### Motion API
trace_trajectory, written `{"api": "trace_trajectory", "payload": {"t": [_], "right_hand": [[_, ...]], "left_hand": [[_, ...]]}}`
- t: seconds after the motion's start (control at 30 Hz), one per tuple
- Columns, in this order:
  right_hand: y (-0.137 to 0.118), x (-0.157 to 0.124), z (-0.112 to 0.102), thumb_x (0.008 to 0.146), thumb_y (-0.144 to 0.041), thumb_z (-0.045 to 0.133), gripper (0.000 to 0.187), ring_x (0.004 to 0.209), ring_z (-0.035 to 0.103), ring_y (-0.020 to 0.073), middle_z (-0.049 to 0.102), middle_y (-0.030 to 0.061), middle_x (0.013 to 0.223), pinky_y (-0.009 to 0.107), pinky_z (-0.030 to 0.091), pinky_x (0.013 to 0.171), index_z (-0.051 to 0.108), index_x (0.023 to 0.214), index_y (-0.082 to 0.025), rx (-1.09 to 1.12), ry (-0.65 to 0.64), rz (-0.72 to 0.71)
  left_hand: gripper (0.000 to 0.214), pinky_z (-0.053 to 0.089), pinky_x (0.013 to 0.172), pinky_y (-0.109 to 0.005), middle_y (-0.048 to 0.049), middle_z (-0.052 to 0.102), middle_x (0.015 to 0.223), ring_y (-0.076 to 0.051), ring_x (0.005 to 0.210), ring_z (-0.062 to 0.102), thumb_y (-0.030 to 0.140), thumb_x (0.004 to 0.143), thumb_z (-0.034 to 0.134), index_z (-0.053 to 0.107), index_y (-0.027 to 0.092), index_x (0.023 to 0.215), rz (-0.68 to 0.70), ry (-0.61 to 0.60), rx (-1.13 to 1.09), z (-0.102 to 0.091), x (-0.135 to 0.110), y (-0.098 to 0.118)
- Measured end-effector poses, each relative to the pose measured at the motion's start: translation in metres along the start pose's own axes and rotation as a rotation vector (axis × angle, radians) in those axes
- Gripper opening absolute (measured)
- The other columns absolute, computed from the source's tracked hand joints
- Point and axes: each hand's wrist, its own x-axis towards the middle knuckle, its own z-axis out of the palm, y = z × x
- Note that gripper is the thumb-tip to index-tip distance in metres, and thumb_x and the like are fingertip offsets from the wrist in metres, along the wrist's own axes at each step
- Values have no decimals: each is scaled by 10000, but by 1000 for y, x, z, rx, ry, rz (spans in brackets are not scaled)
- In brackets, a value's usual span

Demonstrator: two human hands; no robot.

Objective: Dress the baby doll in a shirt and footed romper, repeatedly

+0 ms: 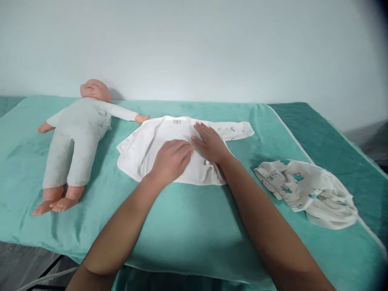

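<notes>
A white baby shirt (160,137) with small printed figures on its sleeves lies opened out, its inside facing up and a neck label showing. Flat on the right side of the shirt, near its sleeve, rests my right hand (210,141), fingers stretched out. My left hand (174,159) is over the middle of the shirt, palm down. Its fingers are bent, slightly blurred and partly hidden, so whether they grip any cloth is unclear. The two hands are close together.
A baby doll (80,125) with a white cloth body lies on its back at left, one hand by the shirt's edge. A crumpled printed white garment (306,190) lies at right. Green cloth (188,226) covers the table; a pale wall (194,48) stands behind.
</notes>
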Motion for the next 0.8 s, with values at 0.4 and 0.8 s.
{"api": "trace_trajectory", "payload": {"t": [0.4, 0.8], "right_hand": [[-74, 4, 5, 1035, -501, 332, 703, 1590, 220, 303, 278, 197, 1684, 519, 206, 1289, 358, 1572, -48, -199, -157, -102], [-146, 42, 60, 1058, -385, 267, 638, 1572, 259, 287, 319, 182, 1673, 455, 211, 1268, 352, 1571, -16, -134, -51, -34]], "left_hand": [[559, 227, 1257, -649, -89, 466, 1609, -304, 1562, 314, 429, 1068, 286, 397, 211, 1570, -568, -75, 273, -50, -89, -45], [445, 337, 1203, -573, -56, 581, 1517, -300, 1466, 443, 393, 1062, 327, 639, 237, 1336, -657, 78, 313, -45, -82, -42]]}}
